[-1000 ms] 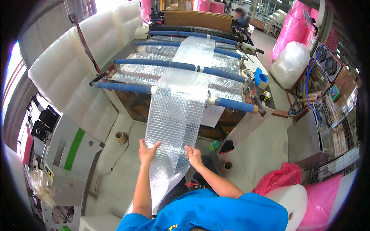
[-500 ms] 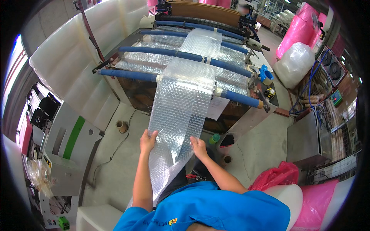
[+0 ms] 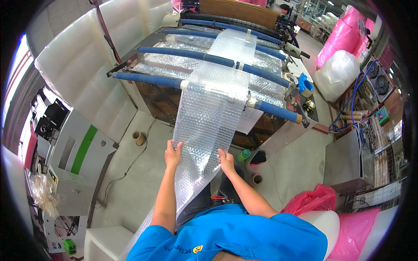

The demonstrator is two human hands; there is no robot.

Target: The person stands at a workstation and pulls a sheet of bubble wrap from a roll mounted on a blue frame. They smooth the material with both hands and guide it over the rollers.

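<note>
Left hand [image 3: 173, 153] closed on left edge of bubble wrap [image 3: 209, 117]; right hand [image 3: 226, 161] closed on right edge. Sheet hangs taut from near blue roller [image 3: 274, 111] at front edge of machine [image 3: 174, 100], tail trailing past legs to floor [image 3: 130, 182].
Risk, judged: uneven pull skews sheet on roller, wrinkles or tears it. Slack tail underfoot could snag. Far rollers [image 3: 244, 28] feed web; drift there shifts the strip sideways.

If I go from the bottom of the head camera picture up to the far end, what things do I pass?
Blue shirt → left hand and right hand gripping the bubble wrap sheet → nearest blue roller → middle blue roller → far blue roller → brown board.
</note>
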